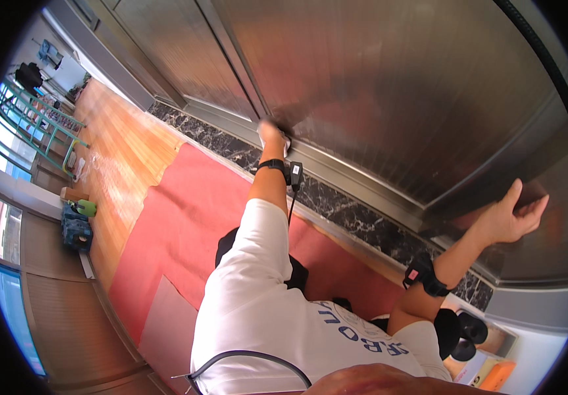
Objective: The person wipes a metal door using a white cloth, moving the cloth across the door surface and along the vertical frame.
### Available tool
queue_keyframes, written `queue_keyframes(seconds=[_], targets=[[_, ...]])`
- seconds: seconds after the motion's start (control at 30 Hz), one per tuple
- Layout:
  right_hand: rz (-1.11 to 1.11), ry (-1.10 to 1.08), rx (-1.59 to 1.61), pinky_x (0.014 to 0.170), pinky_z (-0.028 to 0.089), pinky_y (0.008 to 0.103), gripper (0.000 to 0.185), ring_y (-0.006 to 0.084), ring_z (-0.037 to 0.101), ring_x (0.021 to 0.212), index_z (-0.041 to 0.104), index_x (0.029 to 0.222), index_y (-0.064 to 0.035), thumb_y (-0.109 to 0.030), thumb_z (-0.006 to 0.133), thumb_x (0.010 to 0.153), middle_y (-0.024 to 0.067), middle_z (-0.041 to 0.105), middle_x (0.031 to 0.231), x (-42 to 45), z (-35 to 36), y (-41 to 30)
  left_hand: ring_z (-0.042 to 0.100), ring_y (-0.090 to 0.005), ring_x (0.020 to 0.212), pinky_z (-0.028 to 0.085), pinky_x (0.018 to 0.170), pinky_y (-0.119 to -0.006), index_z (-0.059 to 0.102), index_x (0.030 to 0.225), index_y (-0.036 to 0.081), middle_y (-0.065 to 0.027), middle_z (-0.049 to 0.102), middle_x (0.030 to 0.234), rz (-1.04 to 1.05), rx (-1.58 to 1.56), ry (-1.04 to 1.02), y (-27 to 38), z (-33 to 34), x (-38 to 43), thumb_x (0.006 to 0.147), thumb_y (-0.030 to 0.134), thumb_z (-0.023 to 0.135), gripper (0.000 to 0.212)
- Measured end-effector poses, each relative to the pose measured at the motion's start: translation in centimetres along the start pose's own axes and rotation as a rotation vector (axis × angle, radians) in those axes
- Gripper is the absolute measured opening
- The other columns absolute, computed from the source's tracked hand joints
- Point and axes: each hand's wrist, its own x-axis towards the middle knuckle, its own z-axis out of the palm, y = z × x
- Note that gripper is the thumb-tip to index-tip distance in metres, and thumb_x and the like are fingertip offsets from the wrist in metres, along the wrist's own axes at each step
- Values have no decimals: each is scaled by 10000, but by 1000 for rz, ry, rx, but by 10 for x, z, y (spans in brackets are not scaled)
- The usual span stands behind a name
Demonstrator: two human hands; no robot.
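Note:
My left hand (270, 132) is pressed to the lower frame of a brushed metal door panel (363, 89), beside an upright joint between two panels. It is blurred, and a white cloth (287, 143) shows under and beside it. My right hand (508, 217) hangs in front of the lower right of the metal surface. Its thumb is raised, the fingers are curled apart, and nothing is seen in it. Whether that hand touches the metal I cannot tell. Below the panel runs a metal bottom rail (353, 168). Both forearms wear black straps with small devices.
A black marble-patterned sill (343, 207) borders the rail. Red matting (200, 187) covers the wooden floor (116, 133) around me. To the left are a green metal ladder-like frame (47, 128) and a blue bag-like object (76, 229). Boxes (498, 375) stand at lower right.

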Motion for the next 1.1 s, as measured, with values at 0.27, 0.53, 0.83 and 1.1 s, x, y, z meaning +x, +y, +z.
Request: queue_keyframes(seconds=[0.27, 0.53, 0.83, 1.1], targets=[[18, 67, -75, 959, 470, 334, 508, 225, 556, 1094, 566, 1266, -30, -112, 759, 803, 104, 522, 1192, 5, -4, 0, 517, -477, 1102, 395, 975, -504, 575, 1096, -113, -338, 564, 1159, 871, 344, 91, 108, 133, -108, 957, 263, 420, 430], [45, 90, -1, 1022, 461, 358, 489, 262, 540, 1173, 551, 1272, -8, -73, 731, 822, 132, 494, 1244, -1, 7, -7, 512, -407, 1154, 352, 1035, -485, 577, 1184, -1, -241, 571, 1174, 1620, 255, -97, 380, 225, -188, 875, 192, 552, 365], [87, 134, 48, 1032, 447, 351, 481, 258, 524, 1209, 559, 1274, -18, -97, 730, 831, 130, 489, 1285, 5, -2, -12, 565, -424, 848, 465, 731, -478, 534, 1174, -16, -235, 601, 929, 1870, 584, -39, 282, 174, -135, 846, 43, 537, 334], [170, 52, 20, 1008, 459, 345, 484, 256, 546, 1176, 578, 1259, -30, -144, 748, 821, 131, 528, 1252, -2, 5, -33, 597, -436, 985, 480, 848, -448, 525, 1242, 7, -268, 622, 1067, 1122, 950, -62, 37, -30, -32, 848, 153, 598, 427]])
